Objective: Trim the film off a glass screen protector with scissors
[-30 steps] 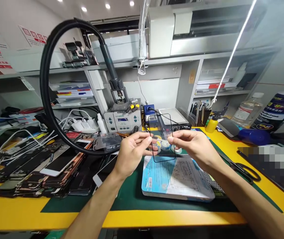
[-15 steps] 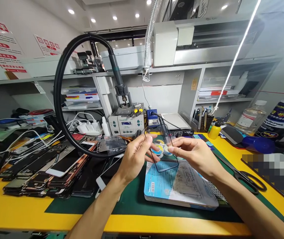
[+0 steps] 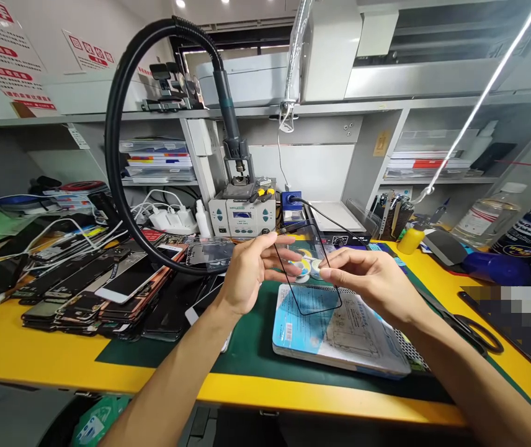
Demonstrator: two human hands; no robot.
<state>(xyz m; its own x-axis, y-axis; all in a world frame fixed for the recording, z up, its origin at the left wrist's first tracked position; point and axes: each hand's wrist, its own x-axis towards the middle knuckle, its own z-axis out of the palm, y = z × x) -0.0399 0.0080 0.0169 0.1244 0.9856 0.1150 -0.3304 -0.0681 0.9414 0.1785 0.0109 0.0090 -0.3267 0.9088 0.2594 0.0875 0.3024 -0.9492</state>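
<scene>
A black-framed glass phone panel [image 3: 306, 297] is pinched by its long edges between the closed fingertips of the left hand [image 3: 254, 273] and right hand [image 3: 370, 285], above a blue printed package [image 3: 340, 332]. Stacked phones [image 3: 102, 292] are laid at 9 o'clock, and a hot-air rework station [image 3: 242, 217] is placed at 12 o'clock.

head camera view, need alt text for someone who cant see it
A person's left hand and right hand pinch a black-framed glass phone screen by its sides above a blue and white packet on a green mat on a yellow workbench. Stacked phones lie to the left, and a hot-air rework station stands behind.
</scene>
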